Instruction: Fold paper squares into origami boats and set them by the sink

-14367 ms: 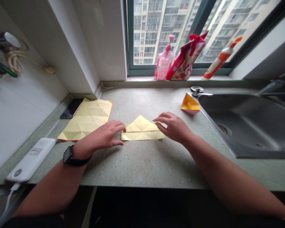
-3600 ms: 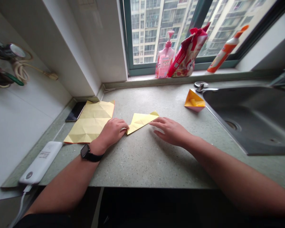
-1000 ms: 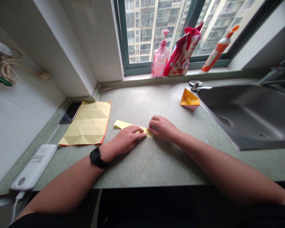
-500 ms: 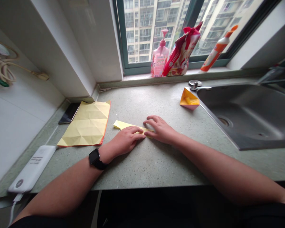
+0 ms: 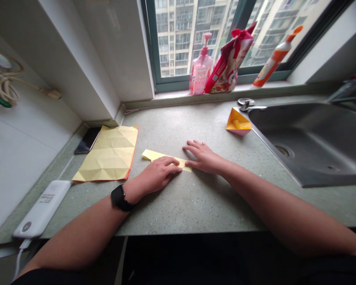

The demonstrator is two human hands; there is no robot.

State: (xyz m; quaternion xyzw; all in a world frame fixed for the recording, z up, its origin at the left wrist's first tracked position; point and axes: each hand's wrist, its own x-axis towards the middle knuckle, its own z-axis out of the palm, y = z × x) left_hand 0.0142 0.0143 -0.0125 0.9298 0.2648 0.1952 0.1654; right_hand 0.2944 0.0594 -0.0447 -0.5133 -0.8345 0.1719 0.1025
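A narrow folded strip of yellow paper [image 5: 154,155] lies flat on the speckled green counter [image 5: 178,202]. My left hand [image 5: 156,174], with a black watch on the wrist, rests on the strip's middle with fingers curled and the forefinger pressing it down. My right hand [image 5: 203,156] lies flat at the strip's right end, fingers stretched out and spread, its thumb side touching the paper.
A creased yellow sheet [image 5: 109,152] lies to the left beside a dark phone [image 5: 87,140]. A white power bank [image 5: 40,209] sits near the front left edge. A folded orange paper boat [image 5: 237,122] stands beside the steel sink [image 5: 314,138]. Bottles and a red bag line the sill.
The paper has gone from a wide triangle shape to a narrow strip. In the last second my right hand has uncurled and spread flat at the strip's right end; my left hand stays put.
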